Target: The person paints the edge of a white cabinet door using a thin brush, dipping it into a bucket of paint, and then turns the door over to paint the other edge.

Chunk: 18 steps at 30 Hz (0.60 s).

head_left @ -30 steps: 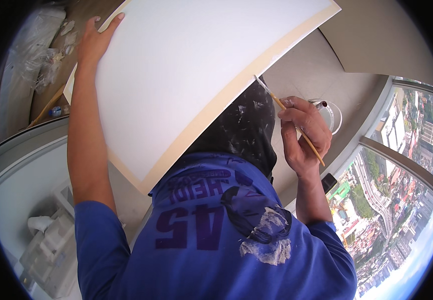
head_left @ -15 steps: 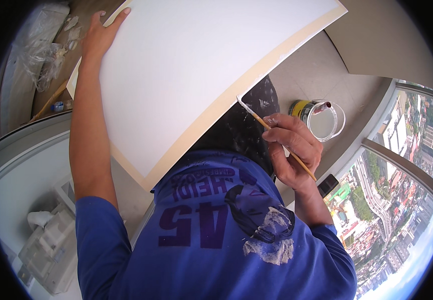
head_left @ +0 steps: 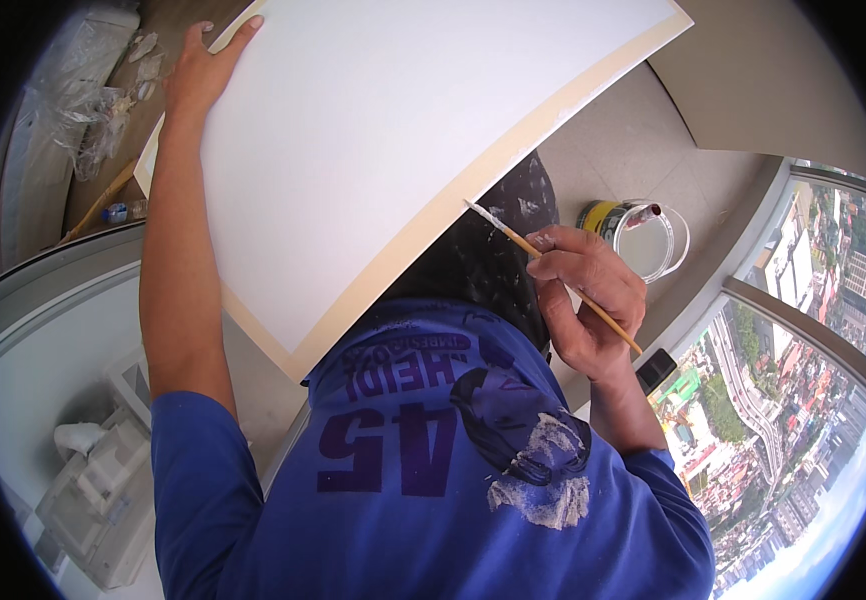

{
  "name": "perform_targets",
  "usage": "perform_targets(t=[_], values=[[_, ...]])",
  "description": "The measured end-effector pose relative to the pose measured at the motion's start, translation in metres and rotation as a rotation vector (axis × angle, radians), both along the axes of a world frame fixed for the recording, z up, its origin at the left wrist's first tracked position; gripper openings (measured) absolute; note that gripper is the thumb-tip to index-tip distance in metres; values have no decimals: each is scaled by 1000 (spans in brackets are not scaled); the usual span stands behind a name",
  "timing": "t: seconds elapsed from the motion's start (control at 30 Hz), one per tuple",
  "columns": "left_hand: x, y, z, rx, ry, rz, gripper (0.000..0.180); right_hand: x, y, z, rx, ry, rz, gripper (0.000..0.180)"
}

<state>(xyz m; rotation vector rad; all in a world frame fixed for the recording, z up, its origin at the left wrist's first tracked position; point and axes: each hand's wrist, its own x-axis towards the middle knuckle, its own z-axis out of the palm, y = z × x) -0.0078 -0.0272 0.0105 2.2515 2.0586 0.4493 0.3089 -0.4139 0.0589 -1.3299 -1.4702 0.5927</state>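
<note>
One bare left hand [head_left: 198,80] clasps the left edge of a large white board [head_left: 373,130], thumb on its face; the board slants above the person's dark trousers [head_left: 448,258]. Farther right, a slim paintbrush [head_left: 522,243] has its tip at the board's tan-bordered edge, its handle pinched in the right hand [head_left: 593,300], and a yellow-labelled bucket [head_left: 601,216] stands on the floor [head_left: 633,130] beyond

Here we are, up on the wearer's head, with the left of two side-by-side fisheyes staring down the body! Closest of all, the blue shirt [head_left: 373,535] fills the lower middle; past it, within arm's reach, come the white board [head_left: 383,140], cut by the top edge, and both hands. And it's wide: floor [head_left: 603,150] beyond, window [head_left: 753,400] sweeping round the right, everything bowing toward a dark round rim!
</note>
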Motion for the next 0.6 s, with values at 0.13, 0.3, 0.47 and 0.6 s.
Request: perform_targets(t=[0.13,0.3,0.47,0.6], values=[[-1,-2,4,-5,5,7,110,5,3,-3,66,-103,-52,22],[-2,0,-2,-10,-36,16,111,-4,2,-1,54,-65,26,22],[6,-5,4,-47,-70,25,109,-4,-1,1,2,19,29,22],[3,-4,5,-68,-51,43,109,10,3,-4,13,5,-53,21]])
